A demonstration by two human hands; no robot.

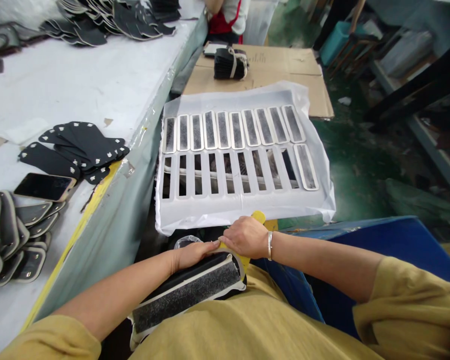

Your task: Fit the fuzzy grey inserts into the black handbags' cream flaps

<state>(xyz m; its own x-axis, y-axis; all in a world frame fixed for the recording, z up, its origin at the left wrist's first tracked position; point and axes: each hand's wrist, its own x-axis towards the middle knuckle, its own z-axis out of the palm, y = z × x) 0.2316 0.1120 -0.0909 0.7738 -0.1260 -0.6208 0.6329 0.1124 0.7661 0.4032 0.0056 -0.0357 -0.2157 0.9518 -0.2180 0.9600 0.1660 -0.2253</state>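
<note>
A long dark felt strip with a white border [189, 295] lies across my lap on top of a black stack. My left hand [193, 252] rests flat on the far end of that stack, fingers stretched out. My right hand [247, 236] is curled over the same end, fingers closed on a yellow tool [258, 218] whose tip shows behind the knuckles. Just beyond my hands stands a white slotted tray [243, 200]. Its far row is filled with bordered grey strips [232, 129]; its near row holds one strip [306, 166] at the right end.
At left a white worktable [78, 85] carries piles of black shaped pieces [78, 147], a phone [45, 187] and grey padded pieces [11, 235]. A tied black bundle [230, 63] lies on cardboard beyond the tray. A blue bin [360, 240] stands at my right. Another person stands at the far end.
</note>
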